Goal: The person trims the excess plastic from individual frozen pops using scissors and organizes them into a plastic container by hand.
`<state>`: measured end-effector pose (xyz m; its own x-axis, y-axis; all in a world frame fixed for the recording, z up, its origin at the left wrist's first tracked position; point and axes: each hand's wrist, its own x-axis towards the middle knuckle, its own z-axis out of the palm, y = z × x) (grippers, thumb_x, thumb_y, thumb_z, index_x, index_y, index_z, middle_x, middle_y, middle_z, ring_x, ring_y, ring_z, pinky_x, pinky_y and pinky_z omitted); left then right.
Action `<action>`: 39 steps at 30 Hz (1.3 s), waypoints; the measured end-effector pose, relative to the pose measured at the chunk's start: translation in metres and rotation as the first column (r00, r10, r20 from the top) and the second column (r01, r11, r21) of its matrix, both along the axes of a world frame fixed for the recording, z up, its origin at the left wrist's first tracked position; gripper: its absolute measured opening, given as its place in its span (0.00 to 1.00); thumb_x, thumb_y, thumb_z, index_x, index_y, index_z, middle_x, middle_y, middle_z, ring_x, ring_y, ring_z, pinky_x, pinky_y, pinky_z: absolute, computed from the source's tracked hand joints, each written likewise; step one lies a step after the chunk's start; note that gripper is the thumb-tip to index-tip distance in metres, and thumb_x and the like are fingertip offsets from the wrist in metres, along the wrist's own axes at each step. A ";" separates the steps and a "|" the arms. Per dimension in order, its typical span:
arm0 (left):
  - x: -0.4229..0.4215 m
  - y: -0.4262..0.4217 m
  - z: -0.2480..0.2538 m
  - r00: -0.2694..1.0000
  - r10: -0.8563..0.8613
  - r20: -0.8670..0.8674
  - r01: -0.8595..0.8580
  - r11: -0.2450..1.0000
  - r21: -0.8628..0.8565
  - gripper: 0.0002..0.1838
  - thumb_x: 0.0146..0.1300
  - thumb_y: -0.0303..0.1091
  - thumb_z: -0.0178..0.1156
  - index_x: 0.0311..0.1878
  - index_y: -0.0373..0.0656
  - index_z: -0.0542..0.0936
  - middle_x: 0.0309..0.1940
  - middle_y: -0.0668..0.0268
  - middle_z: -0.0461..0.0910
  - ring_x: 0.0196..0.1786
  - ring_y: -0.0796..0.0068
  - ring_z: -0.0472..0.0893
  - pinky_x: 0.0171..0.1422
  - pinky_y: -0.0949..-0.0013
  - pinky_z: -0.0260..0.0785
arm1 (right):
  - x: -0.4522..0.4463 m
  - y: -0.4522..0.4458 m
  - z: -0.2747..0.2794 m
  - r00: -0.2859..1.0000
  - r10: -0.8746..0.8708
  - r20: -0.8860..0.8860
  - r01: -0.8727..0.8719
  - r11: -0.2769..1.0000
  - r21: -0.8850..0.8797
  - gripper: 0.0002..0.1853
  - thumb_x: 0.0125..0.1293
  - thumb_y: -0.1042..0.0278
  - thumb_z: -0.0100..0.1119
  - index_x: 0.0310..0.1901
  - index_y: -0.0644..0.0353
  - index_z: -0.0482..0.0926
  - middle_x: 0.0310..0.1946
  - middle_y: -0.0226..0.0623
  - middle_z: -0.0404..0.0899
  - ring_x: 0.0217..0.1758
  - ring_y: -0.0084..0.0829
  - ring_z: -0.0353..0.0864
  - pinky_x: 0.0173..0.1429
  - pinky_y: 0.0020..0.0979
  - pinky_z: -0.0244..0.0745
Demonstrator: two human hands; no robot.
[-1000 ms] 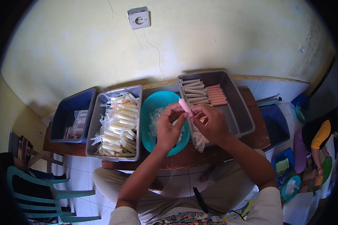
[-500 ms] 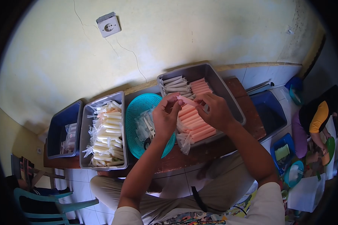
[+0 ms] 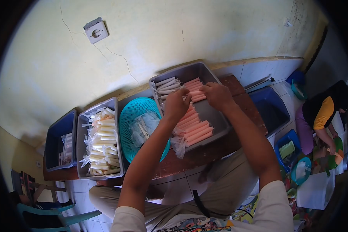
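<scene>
The grey tub (image 3: 219, 123) holds rows of pink filled plastic tubes (image 3: 199, 132) and, at its far left, greyish-white tubes (image 3: 167, 84). My left hand (image 3: 176, 103) and my right hand (image 3: 217, 96) are both over the upper pink row, fingers pinched, with the ends of a pink tube (image 3: 196, 92) between them. It lies level with the other tubes there, and my fingers partly hide its ends. The pink tubes nearer me have twisted clear plastic ends hanging over the tub's rim.
Left of the tub stands a turquoise basket (image 3: 128, 112) with clear plastic bags and scissors (image 3: 144, 129). Further left are a tub of pale yellow tubes (image 3: 106, 145) and a dark blue tub (image 3: 60, 133). At right, a person (image 3: 321, 116) works beside basins on the floor.
Both hands have moved down and away from me with the pink tube, from above the tub to the upper pink row. The view has shifted slightly to the right.
</scene>
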<state>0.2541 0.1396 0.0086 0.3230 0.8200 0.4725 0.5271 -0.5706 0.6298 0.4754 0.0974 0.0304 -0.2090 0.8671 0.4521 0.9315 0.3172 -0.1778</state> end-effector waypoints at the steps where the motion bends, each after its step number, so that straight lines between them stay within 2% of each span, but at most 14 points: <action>1: 0.003 0.001 -0.001 1.000 -0.005 -0.003 0.005 1.000 -0.001 0.11 0.71 0.34 0.73 0.52 0.39 0.92 0.49 0.53 0.94 0.51 0.52 0.93 0.60 0.56 0.84 | 0.001 0.002 -0.003 1.000 -0.005 -0.003 0.005 1.000 -0.001 0.09 0.73 0.71 0.61 0.49 0.53 0.89 0.48 0.39 0.90 0.53 0.46 0.92 0.56 0.47 0.88; 3: 0.006 0.003 -0.006 0.970 -0.007 -0.245 0.033 0.994 0.102 0.11 0.71 0.32 0.70 0.51 0.40 0.92 0.48 0.53 0.93 0.53 0.48 0.91 0.63 0.50 0.81 | 0.001 0.007 -0.011 0.993 -0.042 0.108 0.050 0.996 -0.069 0.10 0.70 0.74 0.61 0.48 0.53 0.89 0.49 0.39 0.91 0.54 0.45 0.92 0.56 0.47 0.89; 10: 0.025 0.019 -0.029 0.909 -0.079 -0.410 0.114 0.991 0.064 0.12 0.74 0.38 0.66 0.50 0.45 0.93 0.47 0.55 0.92 0.54 0.47 0.89 0.63 0.46 0.78 | 0.011 0.026 -0.050 0.981 -0.071 0.179 0.107 0.974 -0.199 0.10 0.71 0.74 0.59 0.48 0.54 0.89 0.50 0.45 0.90 0.54 0.50 0.93 0.56 0.50 0.89; 12: 0.028 0.016 -0.034 0.875 -0.081 -0.477 0.129 0.989 0.068 0.14 0.75 0.43 0.66 0.51 0.47 0.94 0.49 0.57 0.92 0.57 0.51 0.88 0.68 0.48 0.73 | 0.015 0.030 -0.058 0.975 -0.083 0.207 0.135 0.958 -0.252 0.10 0.74 0.71 0.58 0.47 0.54 0.89 0.49 0.46 0.90 0.54 0.52 0.93 0.55 0.51 0.89; 16: 0.030 0.014 -0.047 0.862 -0.079 -0.501 0.111 0.993 0.033 0.16 0.75 0.47 0.67 0.53 0.49 0.94 0.51 0.59 0.92 0.60 0.53 0.87 0.74 0.48 0.67 | 0.021 0.037 -0.076 0.980 -0.030 0.199 0.071 0.976 -0.205 0.10 0.74 0.68 0.58 0.46 0.55 0.90 0.48 0.46 0.91 0.53 0.50 0.94 0.54 0.50 0.90; 19: 0.029 0.013 -0.044 0.854 -0.140 -0.501 0.184 0.982 0.039 0.18 0.76 0.50 0.66 0.56 0.50 0.94 0.53 0.59 0.92 0.63 0.54 0.86 0.77 0.44 0.64 | 0.013 0.042 -0.082 0.976 -0.020 0.215 0.062 0.979 -0.192 0.09 0.72 0.66 0.61 0.46 0.56 0.90 0.48 0.45 0.91 0.55 0.47 0.93 0.55 0.47 0.90; 22: 0.031 0.006 -0.037 0.803 -0.180 -0.569 0.159 0.983 -0.086 0.20 0.78 0.53 0.64 0.58 0.52 0.93 0.55 0.58 0.92 0.65 0.54 0.85 0.81 0.37 0.58 | 0.007 0.043 -0.085 0.962 0.005 0.272 0.043 0.985 -0.167 0.10 0.71 0.66 0.62 0.46 0.56 0.90 0.48 0.43 0.90 0.56 0.45 0.92 0.56 0.45 0.91; 24: 0.032 0.003 -0.032 0.811 -0.207 -0.548 0.166 0.978 -0.124 0.22 0.80 0.56 0.61 0.61 0.54 0.92 0.56 0.59 0.91 0.68 0.56 0.84 0.86 0.29 0.46 | 0.008 0.043 -0.088 0.970 -0.041 0.239 0.075 0.988 -0.135 0.09 0.71 0.65 0.62 0.46 0.56 0.89 0.48 0.41 0.90 0.56 0.43 0.91 0.56 0.44 0.91; 25: 0.031 0.002 -0.030 0.811 -0.208 -0.546 0.166 0.978 -0.126 0.22 0.80 0.56 0.61 0.61 0.54 0.92 0.56 0.59 0.91 0.68 0.56 0.84 0.86 0.29 0.46 | 0.010 0.044 -0.089 0.970 -0.041 0.240 0.075 0.988 -0.137 0.09 0.71 0.65 0.62 0.46 0.56 0.89 0.48 0.41 0.90 0.56 0.43 0.91 0.56 0.44 0.91; 27: 0.031 0.001 -0.027 0.775 -0.226 -0.590 0.144 0.973 -0.182 0.25 0.81 0.60 0.58 0.63 0.55 0.92 0.56 0.58 0.91 0.70 0.56 0.84 0.89 0.27 0.34 | 0.014 0.046 -0.091 0.965 -0.016 0.263 0.047 0.993 -0.111 0.08 0.69 0.67 0.63 0.46 0.56 0.88 0.47 0.41 0.90 0.56 0.44 0.91 0.55 0.46 0.91; 28: 0.031 0.000 -0.028 0.777 -0.226 -0.588 0.143 0.972 -0.184 0.25 0.81 0.60 0.58 0.63 0.55 0.92 0.56 0.58 0.91 0.70 0.56 0.84 0.89 0.27 0.34 | 0.014 0.047 -0.093 0.964 -0.014 0.265 0.046 0.992 -0.114 0.08 0.69 0.67 0.63 0.46 0.56 0.88 0.47 0.41 0.90 0.56 0.44 0.91 0.55 0.46 0.91; 30: 0.032 0.000 -0.028 0.762 -0.232 -0.605 0.159 0.972 -0.172 0.30 0.81 0.66 0.54 0.64 0.55 0.91 0.57 0.58 0.91 0.72 0.58 0.82 0.89 0.26 0.26 | 0.013 0.049 -0.096 0.963 -0.050 0.266 0.090 0.986 -0.143 0.08 0.70 0.67 0.62 0.46 0.57 0.87 0.47 0.41 0.90 0.56 0.44 0.91 0.56 0.45 0.90; 33: 0.034 0.002 -0.029 0.692 -0.213 -0.690 0.111 0.976 -0.190 0.37 0.79 0.73 0.50 0.65 0.53 0.91 0.59 0.59 0.91 0.75 0.59 0.80 0.90 0.28 0.25 | 0.011 0.049 -0.096 0.957 -0.041 0.287 0.084 0.987 -0.138 0.09 0.71 0.68 0.60 0.47 0.57 0.86 0.48 0.41 0.90 0.55 0.45 0.91 0.55 0.46 0.90; 39: 0.035 0.003 -0.028 0.686 -0.248 -0.684 0.112 0.965 -0.237 0.44 0.77 0.79 0.46 0.67 0.48 0.90 0.63 0.58 0.90 0.79 0.61 0.77 0.92 0.32 0.23 | 0.010 0.049 -0.097 0.961 -0.067 0.267 0.117 0.978 -0.174 0.10 0.72 0.68 0.60 0.51 0.58 0.84 0.49 0.43 0.89 0.55 0.45 0.91 0.55 0.46 0.91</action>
